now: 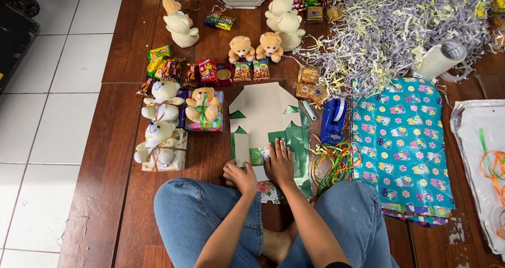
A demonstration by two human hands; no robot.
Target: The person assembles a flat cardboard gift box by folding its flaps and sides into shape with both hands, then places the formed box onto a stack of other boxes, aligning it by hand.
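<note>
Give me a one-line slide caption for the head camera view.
Both hands, left and right, press on a flat box beside teddy bears and gift wrap.

- Bright, even overhead light; colours read true.
- Shadows soft and short, close under the plush bears [181, 23].
- Mild sheen on the white floor tiles [58, 68] and the clear plastic sheet [481, 157].
- Focus sharp throughout; slight wide-angle bending at the edges.

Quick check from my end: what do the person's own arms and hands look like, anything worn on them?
Both forearms are bare, no sleeves in view. The left hand and right hand wear no gloves; no rings, watch or bracelets are visible. Blue jeans cover the legs.
</note>
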